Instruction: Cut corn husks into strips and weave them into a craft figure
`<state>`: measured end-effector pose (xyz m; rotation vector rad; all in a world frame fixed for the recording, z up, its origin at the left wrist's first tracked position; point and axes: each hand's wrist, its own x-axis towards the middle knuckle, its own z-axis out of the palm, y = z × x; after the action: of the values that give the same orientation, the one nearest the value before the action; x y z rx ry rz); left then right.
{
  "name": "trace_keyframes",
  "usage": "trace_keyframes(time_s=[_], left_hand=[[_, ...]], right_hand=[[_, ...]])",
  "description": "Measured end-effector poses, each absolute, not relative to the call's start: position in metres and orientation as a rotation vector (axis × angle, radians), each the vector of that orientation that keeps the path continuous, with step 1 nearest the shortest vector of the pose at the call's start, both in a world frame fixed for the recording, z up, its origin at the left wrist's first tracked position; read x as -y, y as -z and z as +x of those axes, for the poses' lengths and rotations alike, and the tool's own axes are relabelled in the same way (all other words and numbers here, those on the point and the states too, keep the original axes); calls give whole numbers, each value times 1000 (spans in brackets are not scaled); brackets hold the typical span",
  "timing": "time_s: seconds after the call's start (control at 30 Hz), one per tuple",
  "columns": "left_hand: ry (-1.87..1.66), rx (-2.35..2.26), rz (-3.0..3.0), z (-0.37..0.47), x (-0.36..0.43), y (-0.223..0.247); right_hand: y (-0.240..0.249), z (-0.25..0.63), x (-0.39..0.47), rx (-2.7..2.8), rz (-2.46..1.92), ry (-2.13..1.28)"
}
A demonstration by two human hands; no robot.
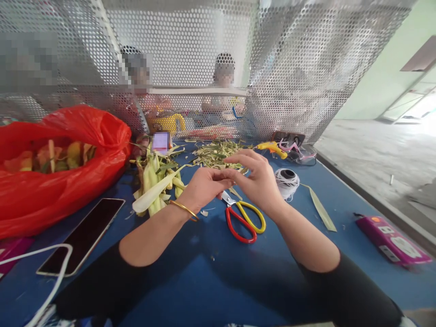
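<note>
Over the middle of the blue table, my left hand [203,187] and my right hand [257,179] meet at the fingertips. The fingers of my left hand are pinched together; whatever they hold is too small or hidden to make out. My right hand's thumb and index finger touch the left fingertips, its other fingers raised. Scissors [241,221] with one red and one yellow handle lie just below the hands. Behind them is a heap of green and dry leaf scraps [218,153]. Pale green husks [153,181] lie to the left of my left hand.
A red plastic bag [102,181] and a phone [81,236] lie left, with a white cable [64,268]. Right are white string [287,183], a yellow glue gun [272,148], glasses [301,154], a leaf strip [320,209] and a purple pack [391,240]. People sit behind the perforated screen [190,45].
</note>
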<state>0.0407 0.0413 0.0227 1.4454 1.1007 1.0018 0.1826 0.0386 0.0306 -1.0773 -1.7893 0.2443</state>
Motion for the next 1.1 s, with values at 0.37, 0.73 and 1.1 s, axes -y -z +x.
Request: trace_keyframes(time_s=[0.37, 0.73, 1.1], left_hand=[[-917, -1097, 1611, 39, -37, -26], [-978, -1049, 1337, 29, -48, -33], [-943, -1031, 1345, 32, -48, -30]], right_hand=[[-26, 178, -36, 1750, -1096, -192], [-28, 192, -53, 1384, -1095, -539], [-21, 185, -52, 1373, -996, -869]])
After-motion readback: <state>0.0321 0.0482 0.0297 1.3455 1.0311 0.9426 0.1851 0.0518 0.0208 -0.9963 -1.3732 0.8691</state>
